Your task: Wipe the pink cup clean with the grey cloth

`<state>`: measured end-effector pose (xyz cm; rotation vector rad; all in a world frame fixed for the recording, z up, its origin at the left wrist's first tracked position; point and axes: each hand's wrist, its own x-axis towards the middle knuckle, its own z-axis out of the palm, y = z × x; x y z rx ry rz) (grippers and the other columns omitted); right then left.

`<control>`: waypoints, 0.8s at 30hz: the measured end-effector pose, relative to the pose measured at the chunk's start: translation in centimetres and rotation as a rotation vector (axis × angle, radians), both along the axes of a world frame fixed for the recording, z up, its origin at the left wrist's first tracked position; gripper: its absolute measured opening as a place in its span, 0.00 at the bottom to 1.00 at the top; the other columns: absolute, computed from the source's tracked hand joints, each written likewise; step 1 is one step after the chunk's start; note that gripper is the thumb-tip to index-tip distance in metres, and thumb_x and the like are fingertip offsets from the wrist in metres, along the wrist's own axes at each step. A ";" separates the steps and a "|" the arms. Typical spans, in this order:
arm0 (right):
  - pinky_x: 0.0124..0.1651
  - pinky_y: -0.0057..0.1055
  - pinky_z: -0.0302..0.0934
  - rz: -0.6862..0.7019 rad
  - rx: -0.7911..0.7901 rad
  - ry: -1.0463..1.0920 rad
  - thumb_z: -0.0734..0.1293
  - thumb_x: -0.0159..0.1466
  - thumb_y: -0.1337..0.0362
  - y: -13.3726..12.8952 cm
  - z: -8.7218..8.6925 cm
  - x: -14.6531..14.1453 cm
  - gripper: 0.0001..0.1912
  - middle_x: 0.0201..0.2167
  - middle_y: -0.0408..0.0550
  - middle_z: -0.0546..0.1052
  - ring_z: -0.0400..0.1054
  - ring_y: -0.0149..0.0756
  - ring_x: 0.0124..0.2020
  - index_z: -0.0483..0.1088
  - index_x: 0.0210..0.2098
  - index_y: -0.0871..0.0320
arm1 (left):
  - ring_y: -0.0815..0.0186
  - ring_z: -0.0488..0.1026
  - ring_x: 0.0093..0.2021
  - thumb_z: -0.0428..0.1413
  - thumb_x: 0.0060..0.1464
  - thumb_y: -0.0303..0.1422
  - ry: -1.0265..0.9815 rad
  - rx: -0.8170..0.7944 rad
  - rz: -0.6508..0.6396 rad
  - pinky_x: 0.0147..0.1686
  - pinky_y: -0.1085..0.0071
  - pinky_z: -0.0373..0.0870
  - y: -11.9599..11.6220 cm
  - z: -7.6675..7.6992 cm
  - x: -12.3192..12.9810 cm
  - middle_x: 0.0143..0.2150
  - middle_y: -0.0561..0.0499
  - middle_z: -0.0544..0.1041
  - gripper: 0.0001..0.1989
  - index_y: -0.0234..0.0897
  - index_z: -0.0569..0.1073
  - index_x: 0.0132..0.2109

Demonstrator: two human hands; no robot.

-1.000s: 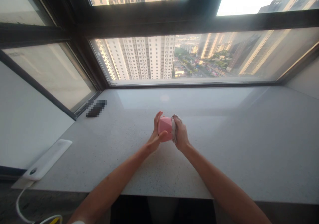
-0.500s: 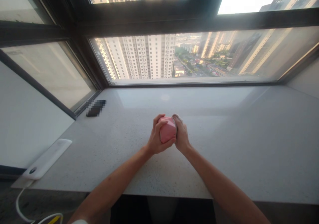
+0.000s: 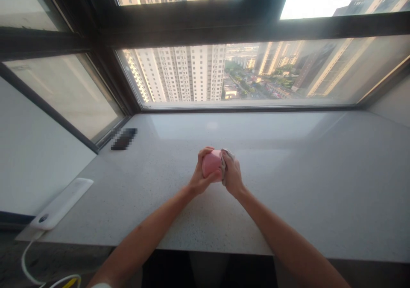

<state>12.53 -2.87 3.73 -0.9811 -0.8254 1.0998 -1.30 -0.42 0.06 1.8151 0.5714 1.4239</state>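
Observation:
A pink faceted object, about fist-sized, is held above the speckled stone counter with its surface rounded toward me. My left hand wraps its left and lower side, with the fingers curled over it. My right hand presses a crumpled grey cloth against its right side. The cloth hides that side of the object, and the object does not touch the counter.
A dark phone, pixelated in the picture, lies on the counter at the left, by the window frame. A white power strip lies near the left edge, with a white cable hanging below. Large window panes run along the counter's far side.
The pink object has turned in my hands, and a rounder side now faces me. My left fingers have shifted around it, and the cloth stays against its right side.

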 end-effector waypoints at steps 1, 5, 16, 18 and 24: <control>0.28 0.29 0.56 0.016 0.007 -0.024 0.73 0.65 0.40 0.0 -0.1 0.1 0.24 0.23 0.37 0.66 0.57 0.31 0.24 0.69 0.29 0.53 | 0.49 0.71 0.64 0.62 0.65 0.53 -0.043 -0.088 -0.025 0.64 0.50 0.73 0.0 0.0 0.1 0.66 0.41 0.67 0.34 0.49 0.61 0.70; 0.30 0.29 0.59 0.016 -0.006 0.022 0.74 0.63 0.42 0.2 0.1 0.2 0.23 0.24 0.38 0.67 0.59 0.32 0.26 0.68 0.29 0.53 | 0.44 0.66 0.70 0.70 0.57 0.51 0.073 0.151 0.062 0.69 0.42 0.66 0.5 0.1 -0.4 0.69 0.40 0.65 0.37 0.50 0.66 0.67; 0.26 0.29 0.53 0.031 0.000 -0.121 0.72 0.65 0.37 -0.3 -0.7 0.3 0.27 0.21 0.38 0.66 0.56 0.30 0.23 0.70 0.28 0.54 | 0.61 0.77 0.49 0.61 0.67 0.55 -0.105 -0.489 -0.205 0.49 0.66 0.78 -0.5 0.6 0.2 0.57 0.47 0.72 0.37 0.48 0.56 0.71; 0.26 0.28 0.54 0.025 -0.021 -0.047 0.73 0.64 0.38 0.0 -0.5 0.3 0.26 0.22 0.37 0.67 0.57 0.30 0.23 0.69 0.29 0.54 | 0.55 0.76 0.58 0.61 0.67 0.56 -0.078 -0.437 -0.169 0.57 0.60 0.77 -0.2 0.6 0.0 0.64 0.43 0.70 0.40 0.49 0.54 0.74; 0.29 0.28 0.61 0.051 -0.130 0.269 0.77 0.58 0.43 0.8 0.1 -0.4 0.23 0.24 0.36 0.69 0.60 0.31 0.24 0.67 0.32 0.52 | 0.34 0.52 0.79 0.76 0.47 0.54 0.160 0.164 -0.054 0.75 0.37 0.57 1.1 0.2 -1.0 0.78 0.35 0.53 0.53 0.48 0.61 0.73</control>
